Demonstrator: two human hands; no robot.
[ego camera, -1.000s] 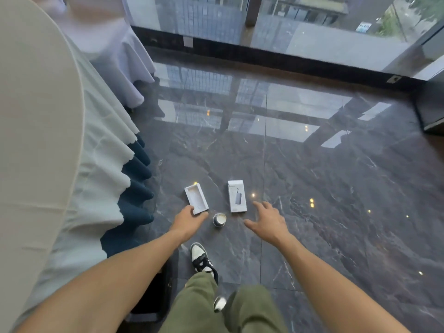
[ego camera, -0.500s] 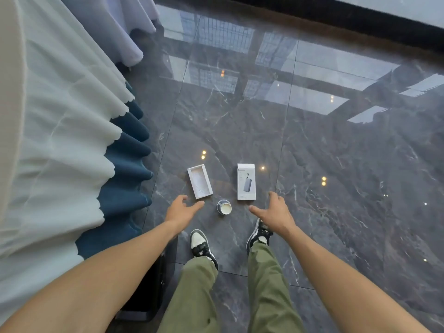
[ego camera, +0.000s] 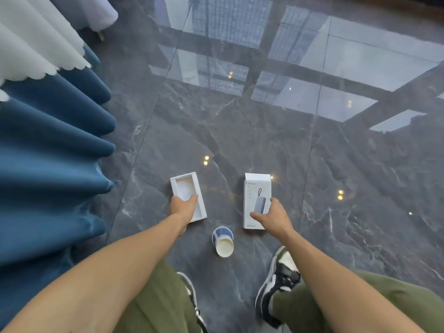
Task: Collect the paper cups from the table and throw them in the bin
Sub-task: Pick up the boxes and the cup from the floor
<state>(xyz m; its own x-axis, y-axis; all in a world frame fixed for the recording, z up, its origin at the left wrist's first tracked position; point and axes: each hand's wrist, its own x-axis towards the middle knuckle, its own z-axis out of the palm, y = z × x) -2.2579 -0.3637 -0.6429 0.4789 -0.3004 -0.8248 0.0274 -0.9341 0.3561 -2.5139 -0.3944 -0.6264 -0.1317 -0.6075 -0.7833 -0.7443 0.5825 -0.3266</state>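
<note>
Paper cup (ego camera: 223, 241): blue-patterned wall, white interior, lying tipped on the floor (ego camera: 240, 131). Left hand (ego camera: 183, 207) grips the open box tray (ego camera: 180, 186); right hand (ego camera: 272, 216) grips the printed box (ego camera: 255, 188).

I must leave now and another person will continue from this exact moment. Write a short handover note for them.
Left hand: reaching down onto the open white tray on the floor, fingers curled over its near end, not lifted.
Right hand: on the printed white box, fingers around its near end, box flat on the floor.
Paper cup: on the dark floor between the two boxes, lying tilted with its mouth towards you, untouched.
Done: nothing visibly binned. No bin in view.
Left: pick up the cup, find the bin, drop it in.
</note>
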